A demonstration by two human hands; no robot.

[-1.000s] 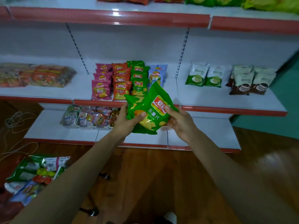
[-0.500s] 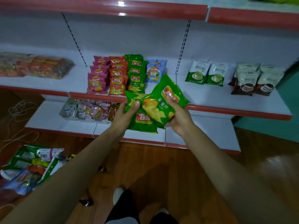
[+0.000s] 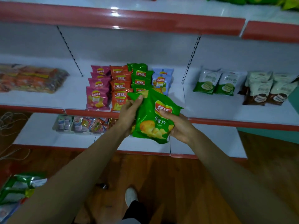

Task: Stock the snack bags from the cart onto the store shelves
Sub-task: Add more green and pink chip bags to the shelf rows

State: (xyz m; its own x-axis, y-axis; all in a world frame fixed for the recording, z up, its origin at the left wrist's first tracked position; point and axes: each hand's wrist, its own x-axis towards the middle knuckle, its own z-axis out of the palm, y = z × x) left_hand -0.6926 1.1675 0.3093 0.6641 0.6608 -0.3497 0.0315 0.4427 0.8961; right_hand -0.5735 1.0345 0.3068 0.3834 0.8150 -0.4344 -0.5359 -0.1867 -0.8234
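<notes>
Two green chip bags point(image 3: 152, 122) overlap between my grips, held just in front of the middle shelf's point(image 3: 226, 109) red edge. My left grip point(image 3: 129, 110) pinches the rear bag point(image 3: 135, 95) by its top corner. My right grip point(image 3: 179, 126) curls round the front bag's side, thumb on the logo. Behind, on that shelf, stand four pink bags point(image 3: 97, 98), four orange bags point(image 3: 120, 85), four green shelf bags point(image 3: 140, 74) and two blue bags point(image 3: 161, 83), row beside row.
</notes>
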